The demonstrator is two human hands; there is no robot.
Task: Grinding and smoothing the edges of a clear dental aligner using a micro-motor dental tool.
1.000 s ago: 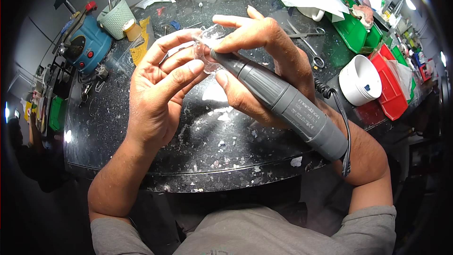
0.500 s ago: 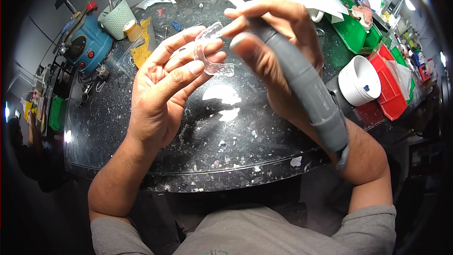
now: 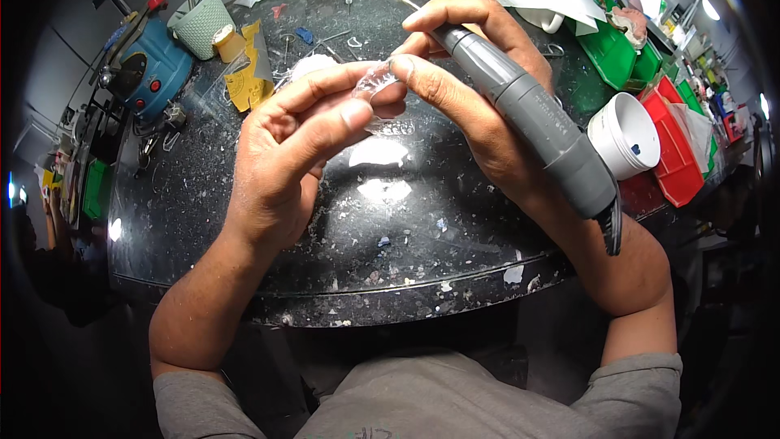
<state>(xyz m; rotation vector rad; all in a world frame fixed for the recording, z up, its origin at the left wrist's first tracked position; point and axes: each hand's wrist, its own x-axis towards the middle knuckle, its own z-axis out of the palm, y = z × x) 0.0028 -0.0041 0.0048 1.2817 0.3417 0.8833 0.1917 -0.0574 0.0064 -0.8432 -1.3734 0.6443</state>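
Observation:
Over the bench, my left hand [image 3: 280,142] pinches a clear plastic dental aligner [image 3: 375,81] between thumb and fingers. The aligner is tilted, and part of it is hidden behind the fingers. My right hand [image 3: 459,102] grips a dark grey rotary handpiece [image 3: 532,118], its body lying along the hand toward the wrist and a cord leaving its lower end. The right thumb tip meets the aligner's upper end. Past the right fingers, the handpiece's thin tip [image 3: 406,2] points up and left, apart from the aligner.
Far left stand a blue machine [image 3: 146,73] with red buttons, a pale green tool pot [image 3: 201,31] and a yellow jar [image 3: 230,45]. At right are a white tub [image 3: 605,142], a red bin [image 3: 673,150] and a green bin [image 3: 605,53]. Debris dots the black bench [image 3: 325,264].
My left hand has turned the aligner, so its arch shows less. My right thumb has come onto it. The handpiece has swung, its rear end now further right; its earlier blur is gone.

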